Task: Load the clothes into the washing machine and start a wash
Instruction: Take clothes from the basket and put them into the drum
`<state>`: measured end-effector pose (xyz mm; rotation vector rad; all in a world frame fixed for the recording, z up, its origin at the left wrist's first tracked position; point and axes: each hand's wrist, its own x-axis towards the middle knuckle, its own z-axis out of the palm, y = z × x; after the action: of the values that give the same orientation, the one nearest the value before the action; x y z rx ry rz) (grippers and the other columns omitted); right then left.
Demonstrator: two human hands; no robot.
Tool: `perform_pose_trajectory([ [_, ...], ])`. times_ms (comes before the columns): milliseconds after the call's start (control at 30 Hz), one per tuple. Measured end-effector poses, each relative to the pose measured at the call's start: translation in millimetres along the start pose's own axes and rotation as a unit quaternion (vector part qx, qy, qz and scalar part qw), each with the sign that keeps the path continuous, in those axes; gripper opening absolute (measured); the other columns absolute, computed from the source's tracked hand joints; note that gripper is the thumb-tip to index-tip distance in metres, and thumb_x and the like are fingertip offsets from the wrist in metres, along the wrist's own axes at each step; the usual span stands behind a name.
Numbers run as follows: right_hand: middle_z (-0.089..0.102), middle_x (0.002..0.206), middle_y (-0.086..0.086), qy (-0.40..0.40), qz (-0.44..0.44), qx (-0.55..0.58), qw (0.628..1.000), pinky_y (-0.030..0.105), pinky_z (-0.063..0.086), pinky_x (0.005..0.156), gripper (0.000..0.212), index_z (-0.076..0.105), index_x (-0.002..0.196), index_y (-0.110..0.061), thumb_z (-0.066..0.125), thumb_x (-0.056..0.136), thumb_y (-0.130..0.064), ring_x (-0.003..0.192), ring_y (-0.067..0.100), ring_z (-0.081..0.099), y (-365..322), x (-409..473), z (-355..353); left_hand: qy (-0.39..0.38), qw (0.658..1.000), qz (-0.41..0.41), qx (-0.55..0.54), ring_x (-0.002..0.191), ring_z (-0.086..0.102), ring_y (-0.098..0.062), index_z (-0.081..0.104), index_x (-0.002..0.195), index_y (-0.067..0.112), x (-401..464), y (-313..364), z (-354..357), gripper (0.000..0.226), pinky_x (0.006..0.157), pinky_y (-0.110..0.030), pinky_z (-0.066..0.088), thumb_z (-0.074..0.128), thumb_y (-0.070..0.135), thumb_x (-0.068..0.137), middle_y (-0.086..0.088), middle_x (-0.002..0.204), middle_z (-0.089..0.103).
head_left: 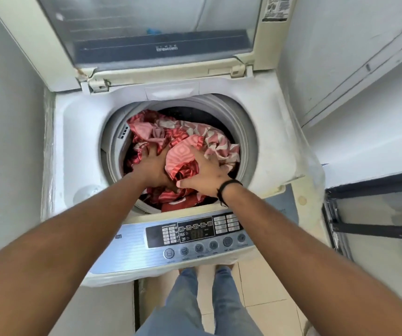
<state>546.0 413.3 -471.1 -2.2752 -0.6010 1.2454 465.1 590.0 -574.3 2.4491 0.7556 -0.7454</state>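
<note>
A white top-loading washing machine stands in front of me with its lid raised upright at the back. Red and pink patterned cloth fills the round drum. My left hand lies on the cloth at the drum's left, fingers spread and pressing down. My right hand, with a black band at the wrist, presses on a pink fold in the middle, fingers spread and slightly bent. The control panel with a dark display and a row of round buttons runs along the front edge, below my forearms.
Grey walls close in on the left and back right. A dark metal frame stands to the right of the machine. My legs in jeans and the tiled floor show below the panel.
</note>
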Motion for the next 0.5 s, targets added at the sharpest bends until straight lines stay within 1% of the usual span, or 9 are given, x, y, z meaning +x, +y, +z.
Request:
perform_pose_trajectory([
  [67, -0.013, 0.162, 0.018, -0.023, 0.046, -0.068, 0.996, 0.038, 0.028, 0.118, 0.117, 0.003, 0.152, -0.054, 0.085, 0.071, -0.036, 0.148, 0.046, 0.013, -2.1, 30.3, 11.5, -0.041, 0.998, -0.017, 0.04, 0.149, -0.014, -0.049, -0.016, 0.154, 0.042, 9.4, 0.3, 7.8, 0.15, 0.109, -0.076, 0.023, 0.089, 0.06, 0.049, -0.015, 0.165, -0.016],
  [100, -0.016, 0.161, 0.021, -0.018, 0.062, -0.104, 0.992, 0.046, 0.026, 0.12, 0.12, 0.001, 0.152, -0.054, 0.086, 0.07, -0.036, 0.147, 0.05, 0.009, -1.8, 43.4, 17.3, -0.052, 0.997, -0.021, 0.058, 0.149, -0.016, -0.048, -0.018, 0.153, 0.044, 13.7, 1.2, 10.0, 0.152, 0.107, -0.078, 0.023, 0.088, 0.062, 0.047, -0.012, 0.165, -0.016],
  [167, -0.019, 0.159, 0.024, 0.001, 0.079, -0.16, 0.984, 0.054, 0.026, 0.119, 0.126, -0.002, 0.151, -0.054, 0.089, 0.066, -0.035, 0.145, 0.056, 0.004, 0.0, 74.4, 26.8, -0.063, 0.995, -0.03, 0.07, 0.149, -0.019, -0.046, -0.019, 0.152, 0.046, 28.5, -0.1, 12.5, 0.155, 0.107, -0.079, 0.022, 0.089, 0.066, 0.042, -0.011, 0.166, -0.016],
  [233, -0.021, 0.158, 0.027, -0.005, 0.072, -0.218, 0.973, 0.056, 0.026, 0.118, 0.133, -0.005, 0.15, -0.055, 0.092, 0.06, -0.039, 0.145, 0.057, 0.003, 2.7, 106.8, 30.9, -0.074, 0.995, -0.037, 0.058, 0.148, -0.023, -0.046, -0.019, 0.153, 0.045, 46.0, -5.6, 15.2, 0.157, 0.11, -0.076, 0.021, 0.089, 0.065, 0.04, -0.013, 0.166, -0.016],
  [300, -0.023, 0.158, 0.027, -0.029, 0.061, -0.263, 0.962, 0.056, 0.026, 0.118, 0.139, -0.009, 0.149, -0.056, 0.093, 0.056, -0.044, 0.146, 0.056, 0.001, 10.3, 135.2, 29.5, -0.08, 0.995, -0.046, 0.049, 0.147, -0.023, -0.047, -0.018, 0.153, 0.044, 61.7, -9.1, 18.9, 0.157, 0.113, -0.073, 0.019, 0.089, 0.065, 0.041, -0.014, 0.166, -0.015],
  [367, -0.024, 0.159, 0.024, -0.054, 0.061, -0.287, 0.954, 0.054, 0.028, 0.117, 0.139, -0.012, 0.147, -0.058, 0.092, 0.056, -0.046, 0.147, 0.053, 0.001, 26.5, 155.7, 30.4, -0.087, 0.994, -0.051, 0.047, 0.148, -0.02, -0.048, -0.019, 0.153, 0.043, 77.8, -11.9, 25.2, 0.155, 0.113, -0.073, 0.018, 0.089, 0.065, 0.044, -0.013, 0.167, -0.012],
  [433, -0.027, 0.159, 0.022, -0.084, 0.067, -0.299, 0.948, 0.051, 0.028, 0.119, 0.138, -0.015, 0.147, -0.057, 0.09, 0.059, -0.045, 0.149, 0.048, 0.001, 47.1, 163.9, 33.2, -0.099, 0.993, -0.059, 0.038, 0.147, -0.019, -0.05, -0.02, 0.151, 0.048, 86.3, -12.0, 33.7, 0.154, 0.113, -0.073, 0.018, 0.09, 0.064, 0.044, -0.016, 0.166, -0.012],
  [500, -0.029, 0.158, 0.021, -0.126, 0.075, -0.302, 0.942, 0.048, 0.025, 0.121, 0.14, -0.018, 0.148, -0.055, 0.09, 0.06, -0.044, 0.151, 0.044, -0.002, 61.1, 168.1, 36.4, -0.138, 0.988, -0.057, 0.042, 0.148, -0.017, -0.05, -0.022, 0.151, 0.049, 90.4, -12.2, 38.5, 0.157, 0.116, -0.071, 0.012, 0.091, 0.064, 0.042, -0.021, 0.165, -0.008],
])
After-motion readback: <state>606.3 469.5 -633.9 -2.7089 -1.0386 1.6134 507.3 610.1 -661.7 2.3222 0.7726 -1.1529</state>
